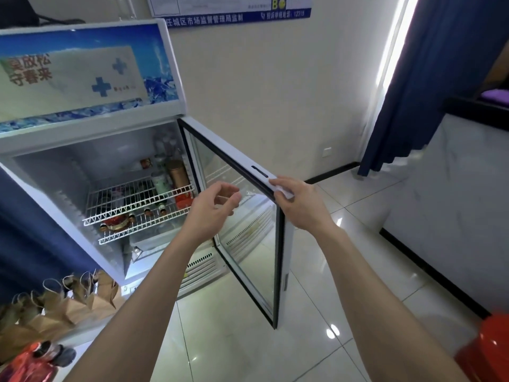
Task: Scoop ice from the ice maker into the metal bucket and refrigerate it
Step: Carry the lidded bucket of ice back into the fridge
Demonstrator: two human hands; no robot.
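Observation:
A white display fridge (91,133) stands open at the left, with bottles and cans on its wire shelves (137,199). Its glass door (248,221) swings out toward me. My right hand (297,201) grips the door's top outer corner. My left hand (213,208) hovers just inside the door's top edge, fingers apart and holding nothing. On a lower shelf sits something pale and boxy (154,238); I cannot tell if it is the metal bucket. No ice maker is in view.
Brown paper bags (68,301) and bottles (49,354) crowd the floor at the lower left. A white counter with black trim (454,188) stands at the right, a red object (487,351) at the lower right. Blue curtains (429,78) hang behind. Tiled floor (316,312) lies under the door.

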